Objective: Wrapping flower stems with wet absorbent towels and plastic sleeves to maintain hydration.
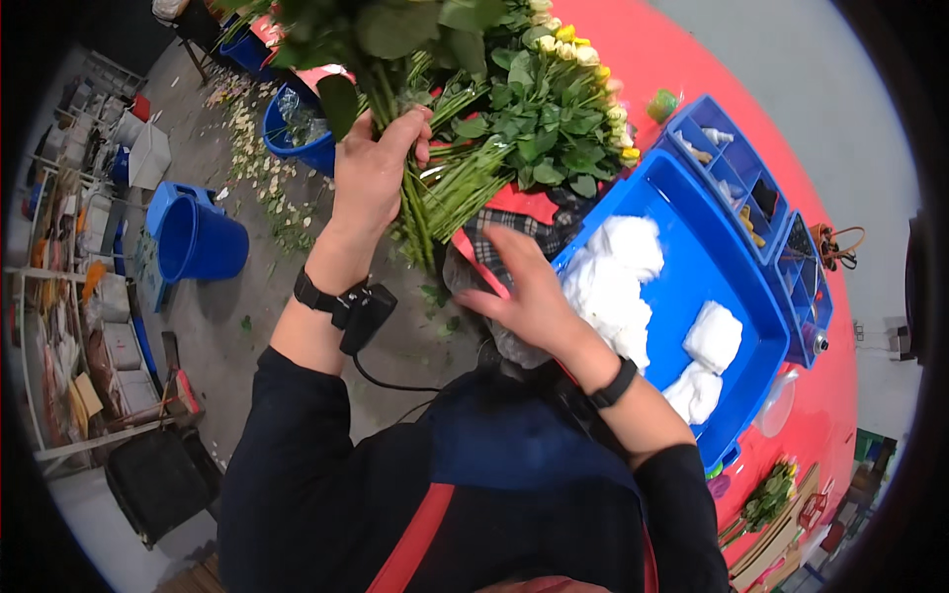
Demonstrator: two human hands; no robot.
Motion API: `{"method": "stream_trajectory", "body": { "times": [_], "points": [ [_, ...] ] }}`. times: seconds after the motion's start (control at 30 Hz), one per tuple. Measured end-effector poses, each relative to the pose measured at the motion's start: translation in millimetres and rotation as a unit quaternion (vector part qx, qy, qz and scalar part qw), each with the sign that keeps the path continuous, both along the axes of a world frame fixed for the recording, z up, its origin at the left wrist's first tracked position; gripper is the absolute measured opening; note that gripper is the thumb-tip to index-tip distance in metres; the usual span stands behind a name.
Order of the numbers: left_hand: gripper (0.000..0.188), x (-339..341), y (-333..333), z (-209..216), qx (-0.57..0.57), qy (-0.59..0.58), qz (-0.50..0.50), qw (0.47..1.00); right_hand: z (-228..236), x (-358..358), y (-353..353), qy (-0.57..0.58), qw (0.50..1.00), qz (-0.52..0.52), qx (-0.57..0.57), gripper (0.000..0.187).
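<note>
My left hand (374,168) is closed around a bunch of long green leafy stems (415,212). Broad leaves (400,30) rise above it to the top edge, and any blooms on that bunch are out of view. My right hand (534,296) has its thumb and fingers apart, with nothing gripped that I can see. A red strip (481,259) runs by its fingers, next to a dark plaid cloth (519,229). Beyond both hands, a pile of white and yellow roses (583,59) lies with its cut stems (465,183) toward me.
A blue tray (717,267) with white wads (613,287) stands on the red table (682,40), beside a blue compartment organizer (727,163). Blue buckets (203,237) and scattered petals (252,148) are on the floor at left. A small bouquet (771,494) lies at lower right.
</note>
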State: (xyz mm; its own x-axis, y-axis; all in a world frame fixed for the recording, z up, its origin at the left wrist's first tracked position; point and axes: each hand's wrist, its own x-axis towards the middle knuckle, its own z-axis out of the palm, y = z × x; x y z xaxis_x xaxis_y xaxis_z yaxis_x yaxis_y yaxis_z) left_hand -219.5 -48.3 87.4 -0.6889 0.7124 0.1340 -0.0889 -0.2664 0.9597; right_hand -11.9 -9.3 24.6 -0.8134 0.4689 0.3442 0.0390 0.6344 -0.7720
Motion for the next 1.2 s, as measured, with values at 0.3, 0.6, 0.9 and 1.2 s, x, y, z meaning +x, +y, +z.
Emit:
{"method": "stream_trajectory", "body": {
  "times": [0.3, 0.6, 0.9, 1.2],
  "points": [
    [0.016, 74, -65, 5, 0.055, -0.035, 0.105, 0.992, -25, -11, -41, -0.021, 0.995, 0.045, -0.089, 0.083],
    [0.019, 104, -127, -5, 0.02, -0.022, 0.197, 0.98, 12, 9, -64, 0.174, 0.977, 0.093, -0.082, 0.022],
    [0.018, 112, -164, -15, 0.052, -0.128, 0.232, 0.963, 29, 54, -70, 0.123, 0.963, 0.193, -0.144, 0.005],
    [0.014, 129, -190, -33, 0.12, -0.203, 0.277, 0.931, 24, 59, -82, -0.118, 0.974, 0.184, -0.058, 0.086]
  ]
}}
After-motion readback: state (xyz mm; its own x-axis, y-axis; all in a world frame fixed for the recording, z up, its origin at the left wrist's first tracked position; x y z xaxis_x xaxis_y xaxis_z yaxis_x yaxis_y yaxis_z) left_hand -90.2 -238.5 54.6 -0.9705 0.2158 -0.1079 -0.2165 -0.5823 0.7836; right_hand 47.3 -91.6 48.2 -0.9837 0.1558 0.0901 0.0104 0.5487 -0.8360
